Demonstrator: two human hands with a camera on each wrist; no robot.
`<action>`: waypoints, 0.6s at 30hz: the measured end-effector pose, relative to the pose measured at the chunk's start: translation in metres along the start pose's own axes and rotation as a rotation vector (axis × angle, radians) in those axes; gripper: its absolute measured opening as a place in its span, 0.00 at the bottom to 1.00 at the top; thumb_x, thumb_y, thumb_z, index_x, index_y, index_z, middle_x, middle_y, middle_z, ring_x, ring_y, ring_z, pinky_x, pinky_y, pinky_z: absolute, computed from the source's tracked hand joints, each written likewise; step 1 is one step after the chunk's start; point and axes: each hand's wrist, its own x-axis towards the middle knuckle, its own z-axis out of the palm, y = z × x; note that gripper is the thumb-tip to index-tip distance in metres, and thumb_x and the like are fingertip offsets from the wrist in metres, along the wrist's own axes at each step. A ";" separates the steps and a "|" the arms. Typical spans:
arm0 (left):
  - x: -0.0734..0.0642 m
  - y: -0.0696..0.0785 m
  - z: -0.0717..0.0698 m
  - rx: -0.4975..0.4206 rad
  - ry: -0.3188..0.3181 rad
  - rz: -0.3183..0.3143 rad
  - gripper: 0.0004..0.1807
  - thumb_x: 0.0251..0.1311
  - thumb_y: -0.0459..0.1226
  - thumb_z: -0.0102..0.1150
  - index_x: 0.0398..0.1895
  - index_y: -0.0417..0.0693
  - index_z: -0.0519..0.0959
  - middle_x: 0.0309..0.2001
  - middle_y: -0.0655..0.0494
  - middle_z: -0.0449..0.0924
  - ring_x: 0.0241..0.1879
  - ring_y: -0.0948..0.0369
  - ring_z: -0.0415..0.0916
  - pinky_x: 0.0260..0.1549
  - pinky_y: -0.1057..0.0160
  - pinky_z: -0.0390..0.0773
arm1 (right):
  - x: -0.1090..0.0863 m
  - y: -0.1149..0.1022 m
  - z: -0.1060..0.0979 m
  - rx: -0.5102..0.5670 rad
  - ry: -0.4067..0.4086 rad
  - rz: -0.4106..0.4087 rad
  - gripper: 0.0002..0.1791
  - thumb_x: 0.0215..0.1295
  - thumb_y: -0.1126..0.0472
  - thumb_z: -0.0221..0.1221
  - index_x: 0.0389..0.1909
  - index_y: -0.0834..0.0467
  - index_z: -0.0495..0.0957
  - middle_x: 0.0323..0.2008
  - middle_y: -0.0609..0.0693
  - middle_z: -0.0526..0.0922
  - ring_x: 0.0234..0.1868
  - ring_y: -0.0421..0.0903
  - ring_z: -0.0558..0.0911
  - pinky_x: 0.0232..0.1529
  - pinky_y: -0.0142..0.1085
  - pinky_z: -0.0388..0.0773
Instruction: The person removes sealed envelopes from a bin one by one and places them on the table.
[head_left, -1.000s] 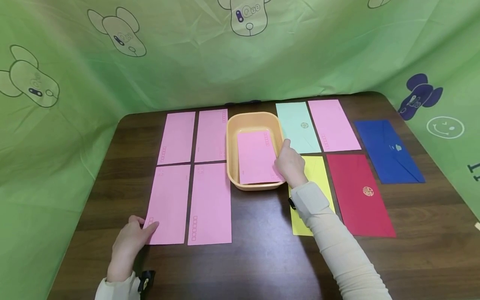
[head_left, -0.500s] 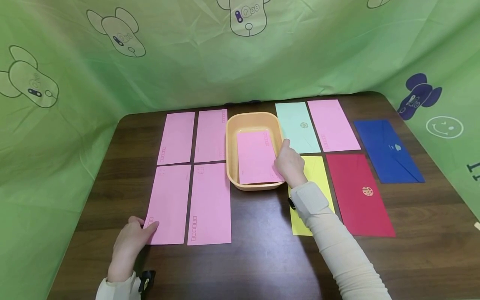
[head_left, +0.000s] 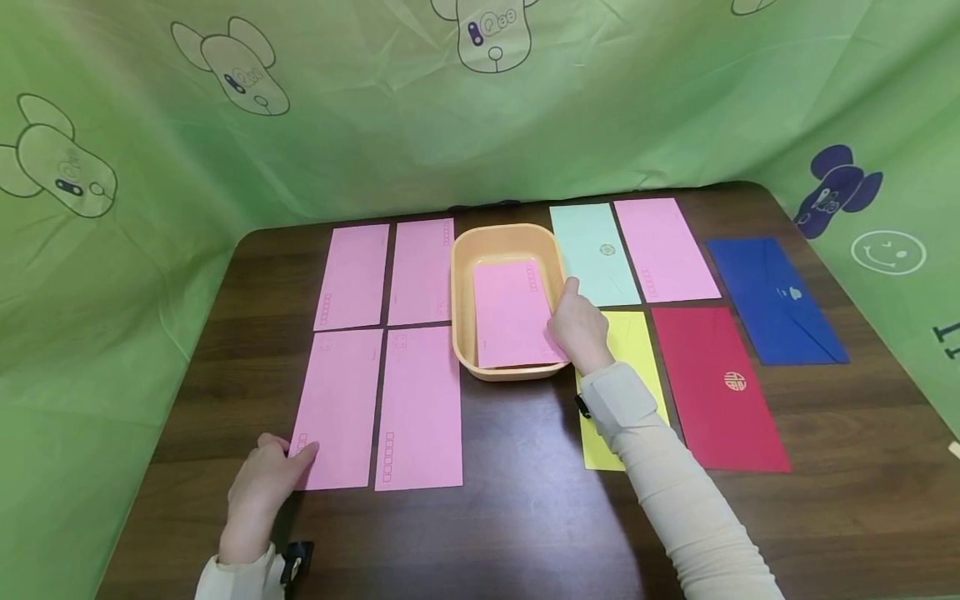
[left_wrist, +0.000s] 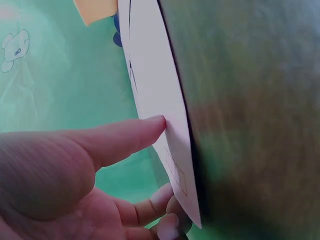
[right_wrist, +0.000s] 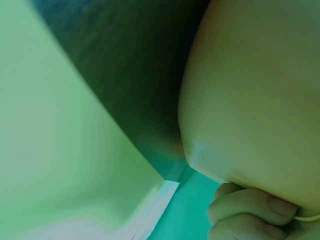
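Note:
My left hand (head_left: 258, 492) is at the near left corner of a pink envelope (head_left: 339, 400). In the left wrist view its thumb (left_wrist: 135, 136) presses the face while the other fingertips (left_wrist: 170, 225) are at the edge, partly behind it. My right hand (head_left: 581, 329) grips the right rim of an orange plastic basin (head_left: 462, 300); in the right wrist view curled fingers (right_wrist: 250, 205) lie against its outer wall. Inside the basin lies another pink envelope (head_left: 512, 312), its near right corner beside that hand. The right thumb is hidden.
More pink envelopes (head_left: 352, 275) lie left of the basin. To its right are mint green (head_left: 588, 242), pink (head_left: 666, 250), yellow (head_left: 633, 350), red (head_left: 716, 379) and blue (head_left: 772, 308) envelopes. A green curtain (head_left: 390, 142) surrounds the dark wooden table (head_left: 510, 517).

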 end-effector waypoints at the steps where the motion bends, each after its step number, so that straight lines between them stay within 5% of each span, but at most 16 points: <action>1: 0.000 0.000 0.000 0.002 0.000 -0.001 0.36 0.63 0.52 0.48 0.53 0.23 0.61 0.49 0.22 0.70 0.44 0.38 0.72 0.35 0.48 0.73 | 0.000 0.000 0.000 -0.001 0.000 0.000 0.21 0.63 0.66 0.45 0.57 0.64 0.56 0.34 0.63 0.79 0.32 0.56 0.79 0.28 0.42 0.70; 18: -0.001 -0.001 0.004 0.010 0.011 -0.016 0.38 0.64 0.53 0.47 0.53 0.21 0.61 0.50 0.21 0.67 0.43 0.36 0.72 0.34 0.46 0.74 | 0.001 -0.001 0.000 0.002 -0.010 0.012 0.22 0.63 0.66 0.45 0.58 0.65 0.56 0.36 0.64 0.80 0.34 0.56 0.79 0.30 0.43 0.71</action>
